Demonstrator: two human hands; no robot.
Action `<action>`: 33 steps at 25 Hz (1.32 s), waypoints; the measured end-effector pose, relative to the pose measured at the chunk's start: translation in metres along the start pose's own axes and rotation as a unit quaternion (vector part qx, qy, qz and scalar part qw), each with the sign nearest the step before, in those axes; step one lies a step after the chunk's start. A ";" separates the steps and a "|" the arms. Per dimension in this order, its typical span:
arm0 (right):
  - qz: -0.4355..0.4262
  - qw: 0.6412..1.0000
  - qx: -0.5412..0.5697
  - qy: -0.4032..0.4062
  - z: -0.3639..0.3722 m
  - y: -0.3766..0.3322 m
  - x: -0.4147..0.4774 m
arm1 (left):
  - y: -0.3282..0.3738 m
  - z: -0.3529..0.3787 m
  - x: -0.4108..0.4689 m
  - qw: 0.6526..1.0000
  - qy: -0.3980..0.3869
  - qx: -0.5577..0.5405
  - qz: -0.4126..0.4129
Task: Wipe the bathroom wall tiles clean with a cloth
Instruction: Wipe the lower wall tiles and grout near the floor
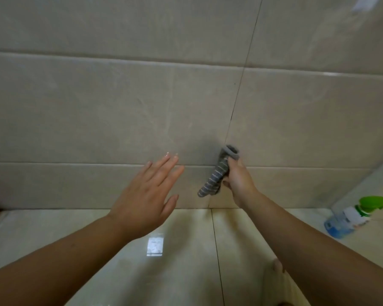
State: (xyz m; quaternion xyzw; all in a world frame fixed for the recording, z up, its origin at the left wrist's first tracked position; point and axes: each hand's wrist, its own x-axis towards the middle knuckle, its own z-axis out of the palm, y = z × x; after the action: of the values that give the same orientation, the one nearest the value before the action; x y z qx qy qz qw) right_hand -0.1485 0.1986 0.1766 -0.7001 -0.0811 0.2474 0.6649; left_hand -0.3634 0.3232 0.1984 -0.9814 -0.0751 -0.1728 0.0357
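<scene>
Right hand (238, 181) grips our bunched striped grey cloth (219, 173) against the low wall tiles (97, 107) to scrub, left hand (145, 195) spread flat for balance.

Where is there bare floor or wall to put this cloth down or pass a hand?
Bare floor lies between the two forearms. The wall above the left hand and right hand is free for passing. Crowded: the right corner by the spray bottle, and around the cloth.
</scene>
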 end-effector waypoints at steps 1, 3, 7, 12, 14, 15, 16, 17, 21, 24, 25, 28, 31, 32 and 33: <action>0.062 0.994 0.092 -0.017 -0.005 -0.009 -0.009 | 0.004 -0.007 0.007 1.000 -0.009 -0.009 -0.013; 0.124 0.968 0.206 -0.077 -0.019 -0.027 -0.028 | 0.016 -0.021 0.020 0.996 -0.044 -0.055 -0.057; 0.130 0.934 0.301 -0.140 -0.037 -0.050 -0.056 | 0.039 -0.035 0.034 0.930 -0.122 -0.270 -0.219; 0.170 0.903 0.325 -0.223 -0.036 -0.040 -0.049 | 0.058 -0.031 0.058 0.704 -0.209 -0.597 -0.322; 0.189 0.901 0.302 -0.247 -0.033 -0.031 -0.040 | 0.062 -0.016 0.068 0.648 -0.212 -0.639 -0.356; 0.199 0.905 0.282 -0.248 -0.031 -0.028 -0.037 | 0.061 -0.009 0.073 0.626 -0.211 -0.654 -0.369; 0.202 0.912 0.265 -0.240 -0.029 -0.026 -0.032 | 0.060 -0.003 0.076 0.604 -0.209 -0.668 -0.380; 0.200 0.923 0.240 -0.224 -0.028 -0.026 -0.029 | 0.058 0.001 0.079 0.591 -0.206 -0.677 -0.388; 0.147 0.975 0.117 -0.121 -0.025 -0.027 -0.018 | 0.048 0.016 0.086 0.619 -0.168 -0.640 -0.423; 0.103 0.993 -0.013 -0.063 -0.022 -0.019 -0.016 | 0.043 0.021 0.086 0.640 -0.102 -0.608 -0.458; 0.075 0.992 -0.088 -0.049 -0.022 -0.014 -0.015 | 0.042 0.020 0.088 0.638 -0.079 -0.609 -0.464; 0.049 0.979 -0.188 -0.063 -0.024 -0.002 -0.024 | 0.044 0.015 0.093 0.630 -0.041 -0.622 -0.463; 0.105 0.968 -0.039 -0.224 -0.014 0.015 -0.040 | 0.055 0.013 0.094 0.627 -0.097 -0.632 -0.445; 0.095 0.969 -0.015 -0.230 -0.012 0.020 -0.042 | 0.057 0.013 0.093 0.631 -0.120 -0.623 -0.446; 0.079 0.975 -0.004 -0.208 -0.011 0.024 -0.043 | 0.058 0.014 0.092 0.647 -0.132 -0.603 -0.448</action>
State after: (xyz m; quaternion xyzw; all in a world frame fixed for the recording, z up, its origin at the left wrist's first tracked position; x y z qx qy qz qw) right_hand -0.1856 0.1675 0.1637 -0.6401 -0.1632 0.4391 0.6090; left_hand -0.2645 0.2799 0.2146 -0.6452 -0.3884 -0.0438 -0.6565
